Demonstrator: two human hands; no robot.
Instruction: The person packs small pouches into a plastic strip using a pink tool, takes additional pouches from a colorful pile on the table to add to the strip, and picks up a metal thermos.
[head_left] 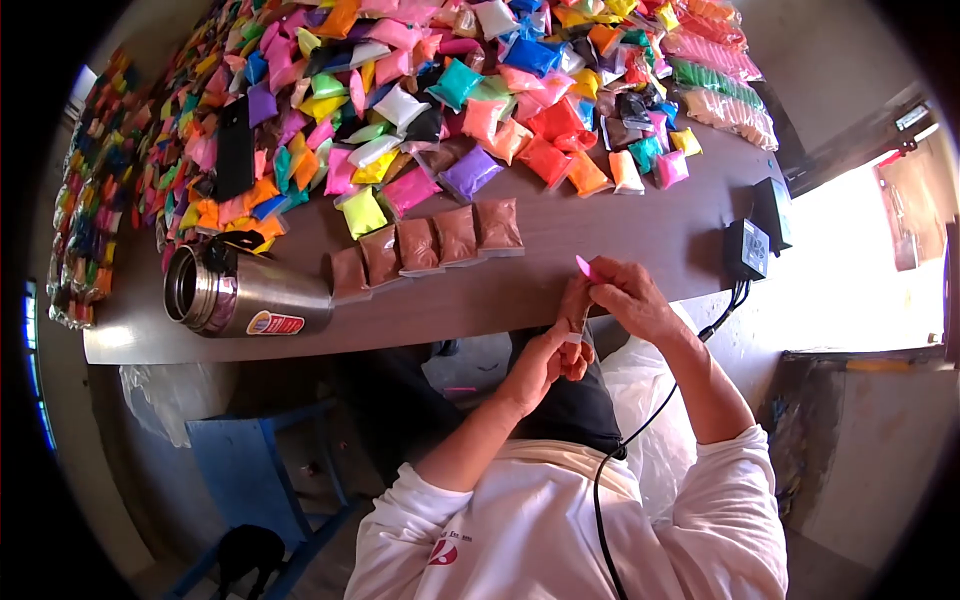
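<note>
My left hand [552,368] is closed round the lower end of a small brown packet [575,301], held over the table's front edge. My right hand [632,297] is at the packet's upper end, pinching a small pink piece [584,266] between its fingers. On the table to the left of my hands lies a row of several flat brown packets [436,242], side by side. Part of the held packet is hidden behind my fingers.
A large heap of colourful packets [400,105] covers the table's far side. A steel flask [270,295] lies on its side at the left, near a black phone [236,150]. Black boxes [747,249] with cables stand at the right edge. A blue chair [238,470] is below left.
</note>
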